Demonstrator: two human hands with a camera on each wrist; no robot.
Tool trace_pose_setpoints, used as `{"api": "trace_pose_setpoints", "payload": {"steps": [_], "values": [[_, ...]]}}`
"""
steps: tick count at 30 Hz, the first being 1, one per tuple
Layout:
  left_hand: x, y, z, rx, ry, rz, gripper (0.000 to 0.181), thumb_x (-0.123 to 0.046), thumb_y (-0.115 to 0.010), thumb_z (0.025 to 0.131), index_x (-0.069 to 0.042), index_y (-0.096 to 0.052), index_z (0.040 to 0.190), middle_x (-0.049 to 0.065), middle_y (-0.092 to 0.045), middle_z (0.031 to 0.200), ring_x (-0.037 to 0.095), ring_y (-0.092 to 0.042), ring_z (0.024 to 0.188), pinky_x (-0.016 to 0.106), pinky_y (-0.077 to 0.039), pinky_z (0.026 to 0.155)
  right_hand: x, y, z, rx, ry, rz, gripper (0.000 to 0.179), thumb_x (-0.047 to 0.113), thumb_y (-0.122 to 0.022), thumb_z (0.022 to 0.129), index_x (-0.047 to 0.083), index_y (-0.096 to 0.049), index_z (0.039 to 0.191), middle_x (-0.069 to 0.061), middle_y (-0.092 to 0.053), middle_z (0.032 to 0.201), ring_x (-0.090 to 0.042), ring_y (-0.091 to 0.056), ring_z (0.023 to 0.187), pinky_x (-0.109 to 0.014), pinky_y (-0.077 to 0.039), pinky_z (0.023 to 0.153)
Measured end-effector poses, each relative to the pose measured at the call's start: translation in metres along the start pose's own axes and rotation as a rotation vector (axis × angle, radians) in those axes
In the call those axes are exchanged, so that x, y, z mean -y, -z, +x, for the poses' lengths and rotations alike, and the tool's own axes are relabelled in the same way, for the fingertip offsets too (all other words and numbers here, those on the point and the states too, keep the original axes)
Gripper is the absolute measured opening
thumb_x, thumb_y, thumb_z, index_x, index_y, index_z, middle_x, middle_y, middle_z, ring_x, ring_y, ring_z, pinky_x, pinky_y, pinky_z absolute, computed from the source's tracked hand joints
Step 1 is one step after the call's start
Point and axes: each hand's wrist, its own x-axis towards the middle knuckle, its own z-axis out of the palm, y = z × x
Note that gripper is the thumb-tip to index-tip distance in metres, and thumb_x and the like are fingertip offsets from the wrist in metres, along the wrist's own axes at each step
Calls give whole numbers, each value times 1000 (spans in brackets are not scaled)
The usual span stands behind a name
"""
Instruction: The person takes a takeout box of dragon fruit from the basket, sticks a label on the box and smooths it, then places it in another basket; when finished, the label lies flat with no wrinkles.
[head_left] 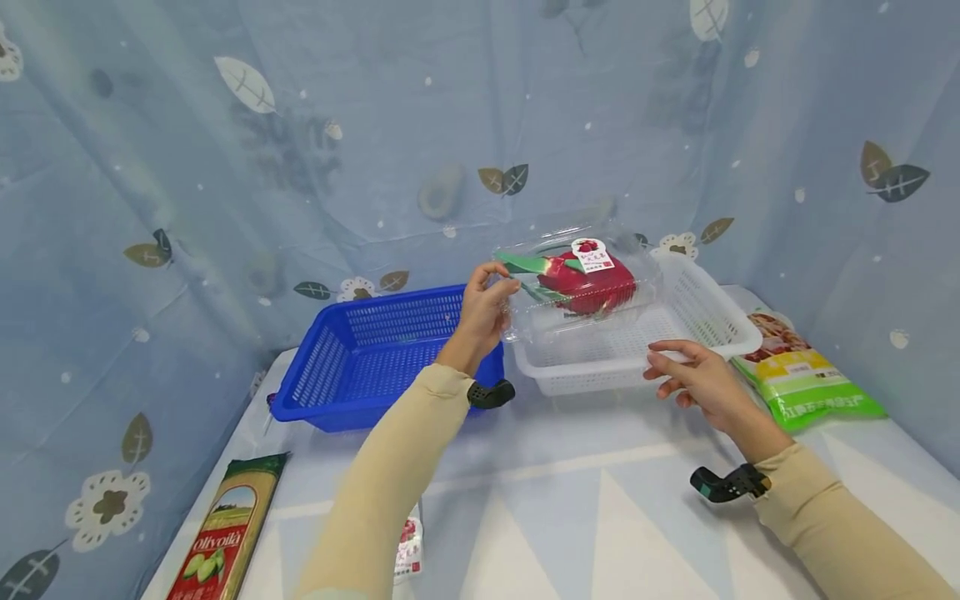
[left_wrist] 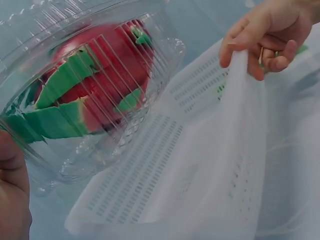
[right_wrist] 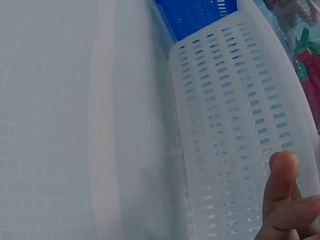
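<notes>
My left hand [head_left: 483, 308] grips the left edge of a clear plastic clamshell box [left_wrist: 145, 100], raised and tilted above the white basket. Inside the box lies a red dragon fruit [head_left: 592, 283] with green leafy tips, under a white fruit label [head_left: 594, 255] on the lid. The white perforated basket [head_left: 585, 375] stands right of centre. At its front rim is my right hand [head_left: 697, 379]; the left wrist view shows thumb and finger on either side of that rim, pinching it. Part of the basket's inside is hidden behind the box.
A blue perforated basket [head_left: 390, 408] stands left of the white one. An Olivoilà pasta packet [head_left: 225, 533] lies at the front left. Right of the white basket lies a green and yellow food bag [head_left: 810, 375]. Another labelled item [head_left: 408, 550] is partly hidden by my left arm.
</notes>
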Motion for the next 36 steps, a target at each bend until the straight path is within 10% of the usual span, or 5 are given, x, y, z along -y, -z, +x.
{"api": "trace_pose_setpoints", "payload": {"steps": [5, 15, 25, 36], "values": [[11, -8, 21, 1, 31, 29, 26, 0, -60, 88, -24, -55, 84, 7, -38, 147, 1, -31, 38, 17, -26, 34, 1, 0, 0, -8, 0, -12, 26, 41, -63, 95, 33, -55, 119, 15, -74, 84, -5, -64, 62, -20, -45, 51], [45, -18, 49, 11, 79, 48, 29, 2, -59, 87, -26, -53, 80, -4, -54, 78, 2, -27, 36, 17, -24, 35, 1, -4, 2, -20, -8, -42, 36, 44, -64, 94, 28, -55, 125, 15, -74, 85, -6, -65, 64, -20, -45, 52], [58, -30, 54, 100, 167, 180, 22, -7, -59, 93, -26, -50, 88, -5, -50, 111, 7, -28, 41, 22, -29, 41, 0, -2, 2, -41, -13, -23, 35, 43, -64, 94, 27, -56, 123, 15, -74, 85, -7, -64, 63, -20, -44, 52], [67, -32, 55, 108, 236, 281, 18, -8, -59, 93, -22, -50, 91, 0, -51, 94, 9, -33, 41, 23, -32, 42, 0, -2, 2, -31, -1, -10, 27, 41, -64, 94, 31, -58, 119, 15, -74, 85, -7, -65, 63, -20, -45, 51]]}}
